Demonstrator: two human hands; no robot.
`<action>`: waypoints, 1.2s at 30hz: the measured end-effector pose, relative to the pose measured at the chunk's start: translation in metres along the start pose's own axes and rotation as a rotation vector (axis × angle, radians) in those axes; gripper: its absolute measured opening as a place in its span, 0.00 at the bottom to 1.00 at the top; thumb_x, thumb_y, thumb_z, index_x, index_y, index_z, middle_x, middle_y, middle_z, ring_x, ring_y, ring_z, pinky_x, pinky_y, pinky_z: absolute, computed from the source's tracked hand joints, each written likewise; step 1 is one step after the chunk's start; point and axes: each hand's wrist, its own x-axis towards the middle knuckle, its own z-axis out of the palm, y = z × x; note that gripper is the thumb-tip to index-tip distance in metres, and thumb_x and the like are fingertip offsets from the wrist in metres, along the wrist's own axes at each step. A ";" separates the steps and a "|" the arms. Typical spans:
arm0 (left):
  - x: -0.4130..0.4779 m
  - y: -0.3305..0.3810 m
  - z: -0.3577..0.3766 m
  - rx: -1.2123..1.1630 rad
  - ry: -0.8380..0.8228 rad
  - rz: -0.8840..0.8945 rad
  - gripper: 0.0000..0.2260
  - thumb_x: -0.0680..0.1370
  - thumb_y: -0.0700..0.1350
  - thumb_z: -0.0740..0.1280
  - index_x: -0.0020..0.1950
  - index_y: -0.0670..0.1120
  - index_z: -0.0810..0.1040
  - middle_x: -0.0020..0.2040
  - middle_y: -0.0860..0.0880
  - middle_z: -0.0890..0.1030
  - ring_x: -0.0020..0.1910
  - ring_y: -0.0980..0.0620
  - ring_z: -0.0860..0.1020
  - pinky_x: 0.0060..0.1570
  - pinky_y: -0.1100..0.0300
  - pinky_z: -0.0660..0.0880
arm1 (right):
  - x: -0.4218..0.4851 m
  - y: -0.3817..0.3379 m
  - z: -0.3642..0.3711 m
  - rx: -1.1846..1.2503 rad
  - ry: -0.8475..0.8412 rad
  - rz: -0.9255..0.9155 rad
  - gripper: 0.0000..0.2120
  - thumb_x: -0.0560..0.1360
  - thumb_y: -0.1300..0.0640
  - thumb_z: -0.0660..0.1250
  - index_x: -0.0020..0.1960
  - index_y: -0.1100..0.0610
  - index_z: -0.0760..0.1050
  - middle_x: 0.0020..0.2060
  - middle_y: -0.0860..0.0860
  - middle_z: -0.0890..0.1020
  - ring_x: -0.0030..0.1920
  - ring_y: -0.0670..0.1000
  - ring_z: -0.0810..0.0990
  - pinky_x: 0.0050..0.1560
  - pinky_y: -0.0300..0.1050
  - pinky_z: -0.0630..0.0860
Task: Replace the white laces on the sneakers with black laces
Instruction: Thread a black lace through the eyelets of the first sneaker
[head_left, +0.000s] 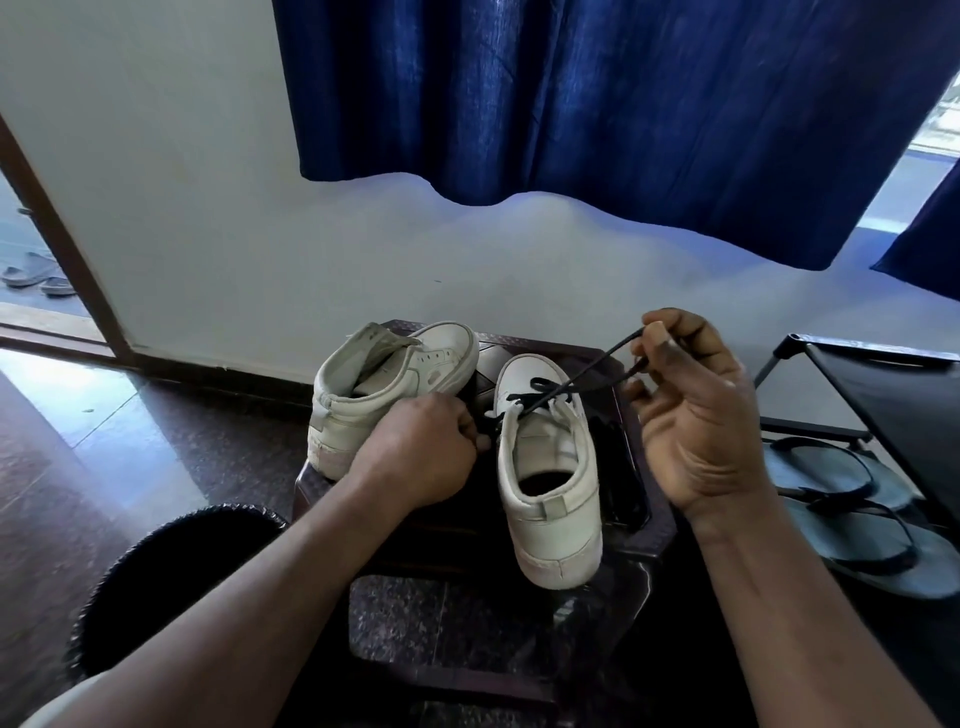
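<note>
one white sneaker (545, 467) upright on a dark stool (467, 530), black lace (587, 371) through its front eyelets
the right hand (696, 410) pinches the lace, raised and drawn taut above the toe (heel faces the camera); the left hand (421, 452), fingers curled, rests against the sneaker's left side by the eyelets, what it grips hidden. a second white sneaker (395, 384) leans tilted just left.

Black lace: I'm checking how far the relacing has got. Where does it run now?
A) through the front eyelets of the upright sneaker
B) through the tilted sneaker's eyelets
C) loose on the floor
A: the black lace crosses the upright sneaker's front eyelets and rises to the right hand, which pinches it; the tilted sneaker shows none.
</note>
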 end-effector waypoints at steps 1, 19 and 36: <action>0.001 -0.001 0.001 -0.012 -0.002 0.013 0.04 0.79 0.49 0.71 0.47 0.51 0.83 0.41 0.55 0.81 0.46 0.51 0.80 0.44 0.62 0.70 | 0.001 -0.002 -0.002 0.019 0.010 -0.007 0.05 0.76 0.62 0.70 0.49 0.53 0.80 0.40 0.45 0.82 0.43 0.44 0.79 0.43 0.41 0.68; -0.002 0.020 0.017 -0.293 0.089 0.151 0.03 0.79 0.46 0.70 0.47 0.54 0.82 0.42 0.57 0.84 0.43 0.60 0.81 0.46 0.60 0.77 | -0.002 0.005 0.003 -0.031 -0.007 -0.026 0.02 0.77 0.58 0.70 0.49 0.52 0.81 0.41 0.46 0.83 0.44 0.44 0.80 0.46 0.41 0.67; -0.007 0.014 0.012 0.173 -0.030 0.040 0.09 0.80 0.49 0.65 0.56 0.49 0.81 0.52 0.46 0.84 0.52 0.41 0.82 0.52 0.48 0.81 | -0.003 0.011 0.004 -0.181 -0.001 -0.015 0.09 0.79 0.64 0.69 0.47 0.51 0.83 0.42 0.48 0.83 0.45 0.47 0.79 0.47 0.44 0.67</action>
